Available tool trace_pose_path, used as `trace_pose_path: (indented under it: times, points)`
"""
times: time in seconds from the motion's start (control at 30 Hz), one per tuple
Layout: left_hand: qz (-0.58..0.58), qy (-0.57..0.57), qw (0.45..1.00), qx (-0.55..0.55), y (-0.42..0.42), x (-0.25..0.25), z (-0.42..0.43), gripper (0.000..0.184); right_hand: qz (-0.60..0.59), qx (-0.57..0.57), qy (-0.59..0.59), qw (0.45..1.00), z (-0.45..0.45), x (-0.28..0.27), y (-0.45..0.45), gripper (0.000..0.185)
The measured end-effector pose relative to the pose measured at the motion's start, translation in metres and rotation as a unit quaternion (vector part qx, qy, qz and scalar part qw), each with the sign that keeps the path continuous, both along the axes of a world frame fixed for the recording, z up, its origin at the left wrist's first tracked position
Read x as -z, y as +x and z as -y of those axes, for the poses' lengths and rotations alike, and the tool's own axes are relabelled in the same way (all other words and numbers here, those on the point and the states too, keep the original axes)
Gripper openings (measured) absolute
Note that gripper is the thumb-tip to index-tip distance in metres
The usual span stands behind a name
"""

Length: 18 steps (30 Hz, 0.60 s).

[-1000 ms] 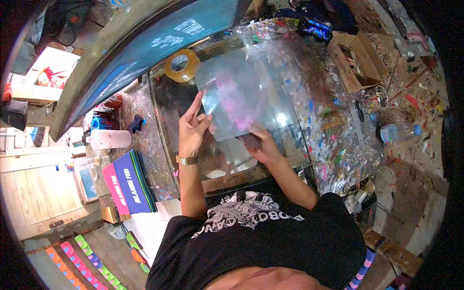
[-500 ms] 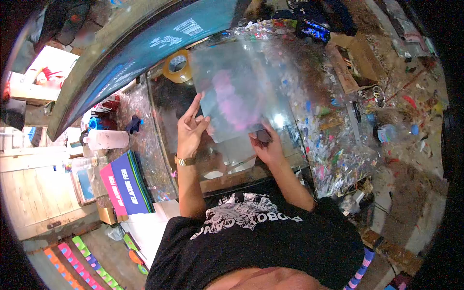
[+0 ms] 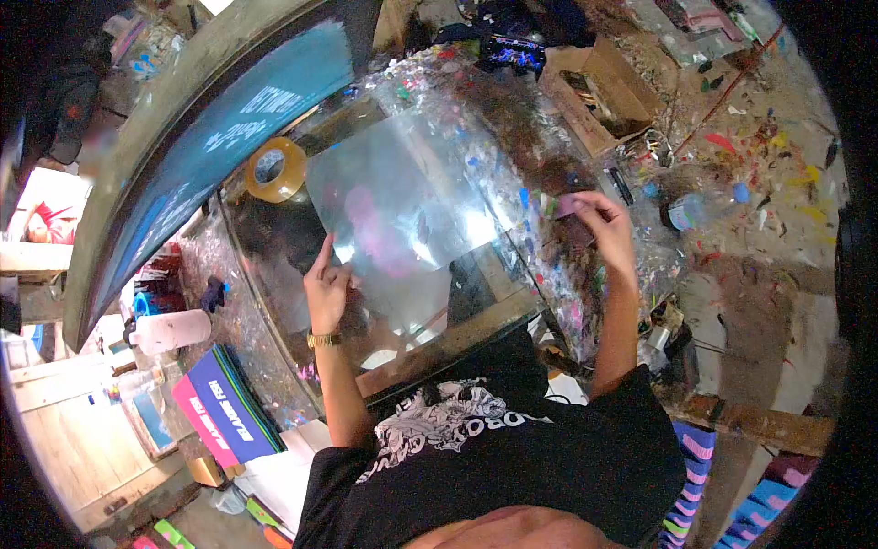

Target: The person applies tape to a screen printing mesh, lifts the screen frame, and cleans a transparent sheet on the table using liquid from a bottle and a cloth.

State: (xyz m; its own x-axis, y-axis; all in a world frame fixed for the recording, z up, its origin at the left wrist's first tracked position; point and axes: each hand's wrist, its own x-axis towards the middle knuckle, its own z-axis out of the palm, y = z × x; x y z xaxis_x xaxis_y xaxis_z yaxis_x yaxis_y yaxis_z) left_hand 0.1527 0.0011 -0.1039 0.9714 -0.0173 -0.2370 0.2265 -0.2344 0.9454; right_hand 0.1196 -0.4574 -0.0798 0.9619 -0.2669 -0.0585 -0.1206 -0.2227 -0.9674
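A clear plastic sheet (image 3: 430, 169) lies on the glass-topped work surface, with a pink patch (image 3: 373, 233) showing on or through it. At its lower left edge is my left hand (image 3: 327, 291), index finger stretched out and the other fingers loosely bent. Off to the right of the sheet, my right hand (image 3: 605, 233) pinches a small purple piece (image 3: 569, 206), flat-looking, above the paint-spattered table. What exactly this piece is cannot be made out. A roll of clear tape (image 3: 276, 170) lies by the sheet's upper left corner.
A tilted screen frame (image 3: 219, 137) with white lettering rises at the left. A pale bottle (image 3: 171, 331) and blue and pink printed sheets (image 3: 229, 407) sit to the left. At the right are a cardboard box (image 3: 599, 96) and a clear plastic bottle (image 3: 695, 210).
My right hand has moved away from the plastic sheet to the right, now with the purple piece in its fingers. The sheet looks flatter on the surface. My view has shifted.
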Motion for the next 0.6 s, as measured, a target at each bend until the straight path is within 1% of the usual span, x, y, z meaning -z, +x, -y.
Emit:
trace_pose_path:
  times: [0.03, 0.07, 0.1, 0.13, 0.17, 0.23, 0.27, 0.3, 0.37, 0.4, 0.43, 0.5, 0.53, 0.57, 0.6]
  points:
    - [0.002, -0.001, 1.000, 0.001, -0.001, 0.006, 0.000, 0.065, -0.026, 0.050, -0.010, 0.998, 0.019, 0.006, 0.002, 0.026]
    - [0.028, -0.041, 0.998, -0.029, -0.002, 0.011, 0.001, 0.065, -0.025, 0.053, -0.014, 0.998, 0.030, 0.007, 0.003, 0.026]
    - [0.055, -0.082, 0.993, -0.061, -0.002, 0.015, 0.002, 0.065, -0.018, 0.058, -0.172, 0.983, 0.040, 0.008, 0.005, 0.030]
    - [0.068, -0.077, 0.993, -0.053, -0.001, 0.019, -0.001, 0.065, -0.010, 0.062, -0.325, 0.944, 0.048, 0.009, 0.011, 0.035]
    - [0.073, -0.082, 0.993, -0.053, -0.001, 0.019, -0.001, 0.065, -0.005, 0.063, -0.329, 0.942, 0.051, -0.004, 0.022, 0.035]
    - [0.049, -0.076, 0.993, -0.072, -0.004, 0.019, -0.002, 0.062, 0.061, 0.076, -0.391, 0.915, 0.048, -0.050, 0.047, 0.045]
    - [0.049, -0.072, 0.992, -0.088, -0.004, 0.019, -0.001, 0.057, 0.026, 0.059, -0.376, 0.924, 0.044, -0.078, 0.066, 0.044]
    - [0.050, -0.072, 0.992, -0.086, -0.004, 0.016, 0.001, 0.057, -0.008, 0.045, -0.360, 0.932, 0.041, -0.098, 0.090, 0.044]
    - [-0.011, -0.132, 0.984, -0.121, -0.004, 0.009, 0.005, 0.052, 0.028, 0.047, -0.435, 0.899, 0.047, -0.108, 0.151, 0.040]
    - [-0.008, -0.129, 0.985, -0.116, -0.003, 0.014, 0.004, 0.046, 0.059, 0.070, -0.449, 0.889, 0.061, -0.095, 0.192, 0.039]
    - [-0.004, -0.127, 0.985, -0.116, 0.000, 0.020, 0.002, 0.046, 0.089, 0.092, -0.462, 0.878, 0.078, -0.071, 0.240, 0.038]
    - [-0.026, -0.102, 0.992, -0.076, -0.002, 0.034, -0.005, 0.042, 0.172, 0.036, -0.539, 0.824, 0.139, -0.026, 0.348, 0.040]
    - [-0.019, -0.095, 0.992, -0.081, -0.004, 0.042, -0.007, 0.033, 0.183, 0.035, -0.537, 0.823, 0.138, -0.028, 0.369, 0.040]
    - [-0.009, -0.095, 0.992, -0.088, -0.004, 0.041, -0.007, 0.033, 0.165, 0.075, -0.547, 0.817, 0.132, -0.033, 0.386, 0.040]
    - [-0.022, -0.053, 0.994, -0.091, -0.004, 0.038, -0.004, 0.029, 0.144, 0.114, -0.555, 0.812, 0.132, -0.029, 0.409, 0.041]
